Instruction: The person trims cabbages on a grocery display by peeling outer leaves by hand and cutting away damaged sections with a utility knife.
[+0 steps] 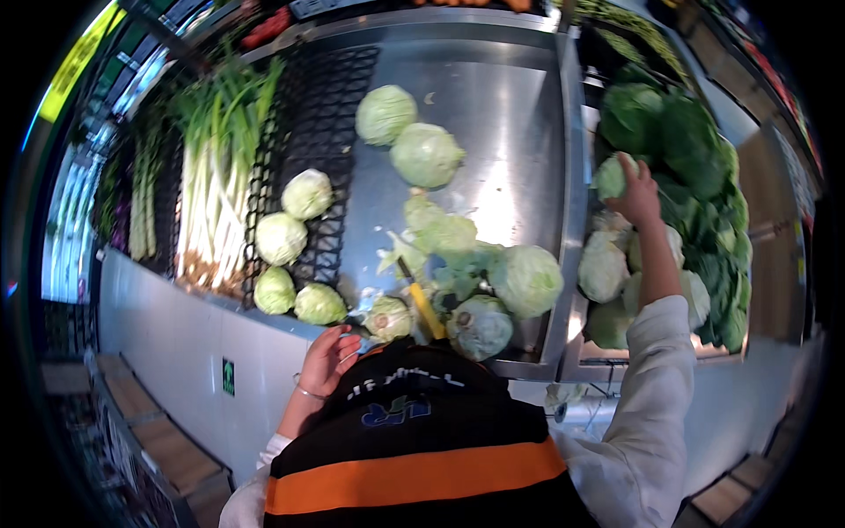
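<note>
My right hand (638,195) rests on a pale green cabbage (611,177) in the right-hand bin, its fingers around the far side; whether it grips firmly is hard to tell. Near the front edge of the display, my left hand (329,360) is held with fingers apart and nothing in it. A knife with a yellow handle (426,310) lies among loose cabbage leaves (449,232) on the steel tray (521,132). Around it sit a trimmed cabbage (389,318), a bluish-green cabbage (480,327) and a large cabbage (528,280). Two cabbages (427,155) touch farther back.
Several small cabbages (281,238) stand on the black plastic grid (317,125) at left, beside long leeks (214,198). A metal divider (569,198) separates the tray from the right bin, where dark leafy greens (696,145) are piled. A plastic bag roll (584,410) hangs below.
</note>
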A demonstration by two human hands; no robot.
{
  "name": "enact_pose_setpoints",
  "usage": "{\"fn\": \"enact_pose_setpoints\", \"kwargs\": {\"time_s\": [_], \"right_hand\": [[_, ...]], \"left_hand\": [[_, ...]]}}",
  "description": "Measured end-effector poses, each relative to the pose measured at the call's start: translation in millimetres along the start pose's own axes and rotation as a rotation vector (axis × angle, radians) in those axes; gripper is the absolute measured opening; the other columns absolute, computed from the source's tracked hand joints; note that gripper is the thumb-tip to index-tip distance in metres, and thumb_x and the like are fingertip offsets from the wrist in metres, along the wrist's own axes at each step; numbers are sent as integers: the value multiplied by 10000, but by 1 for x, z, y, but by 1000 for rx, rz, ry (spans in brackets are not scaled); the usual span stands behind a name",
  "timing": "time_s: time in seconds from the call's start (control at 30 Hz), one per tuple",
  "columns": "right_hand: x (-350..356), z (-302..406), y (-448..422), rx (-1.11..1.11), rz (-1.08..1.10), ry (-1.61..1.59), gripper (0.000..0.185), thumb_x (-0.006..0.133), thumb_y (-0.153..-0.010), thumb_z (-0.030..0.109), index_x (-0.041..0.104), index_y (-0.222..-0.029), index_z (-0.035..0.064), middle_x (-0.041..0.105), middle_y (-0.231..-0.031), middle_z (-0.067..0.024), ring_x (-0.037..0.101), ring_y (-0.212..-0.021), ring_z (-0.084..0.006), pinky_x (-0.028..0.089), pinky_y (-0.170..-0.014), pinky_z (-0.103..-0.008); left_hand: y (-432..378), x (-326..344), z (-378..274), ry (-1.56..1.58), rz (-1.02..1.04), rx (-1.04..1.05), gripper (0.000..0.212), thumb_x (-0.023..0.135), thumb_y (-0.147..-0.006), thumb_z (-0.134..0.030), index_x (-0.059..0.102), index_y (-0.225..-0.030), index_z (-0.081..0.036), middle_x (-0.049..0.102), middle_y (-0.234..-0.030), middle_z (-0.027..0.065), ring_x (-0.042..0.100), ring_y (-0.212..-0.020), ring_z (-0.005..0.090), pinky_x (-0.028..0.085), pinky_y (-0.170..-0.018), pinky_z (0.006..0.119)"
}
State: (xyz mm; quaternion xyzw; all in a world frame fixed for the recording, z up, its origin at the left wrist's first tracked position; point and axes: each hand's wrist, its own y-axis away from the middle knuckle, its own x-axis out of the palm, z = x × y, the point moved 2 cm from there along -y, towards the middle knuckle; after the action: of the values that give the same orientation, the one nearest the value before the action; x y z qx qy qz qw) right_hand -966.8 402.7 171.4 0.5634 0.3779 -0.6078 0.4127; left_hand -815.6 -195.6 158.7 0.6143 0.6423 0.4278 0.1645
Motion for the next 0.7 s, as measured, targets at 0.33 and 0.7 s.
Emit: {"fn": "enact_pose_setpoints", "kwargs": {"time_s": [0.33,0.7], "right_hand": [[38,18,-10,-137,-303,-179,667,706,-721,273,444,-1316,123,409,-1329,-240,394,-1223,-382,342,-1000,-428],[33,289,246,-379,415,-1006,430,683,-749,77,551,-1157,45,582,-1054,-155,591,-953,-285,481,-792,-333]], "left_hand": [[-67,12,-1,-1309,-3,586,680,738,-714,-361,474,-1252,-39,549,-1158,197,534,-1070,322,428,-918,373],[-81,10,-86,-987,-212,839,623,787,-670,-264,538,-1205,-66,578,-1079,155,562,-930,262,466,-807,367]]}}
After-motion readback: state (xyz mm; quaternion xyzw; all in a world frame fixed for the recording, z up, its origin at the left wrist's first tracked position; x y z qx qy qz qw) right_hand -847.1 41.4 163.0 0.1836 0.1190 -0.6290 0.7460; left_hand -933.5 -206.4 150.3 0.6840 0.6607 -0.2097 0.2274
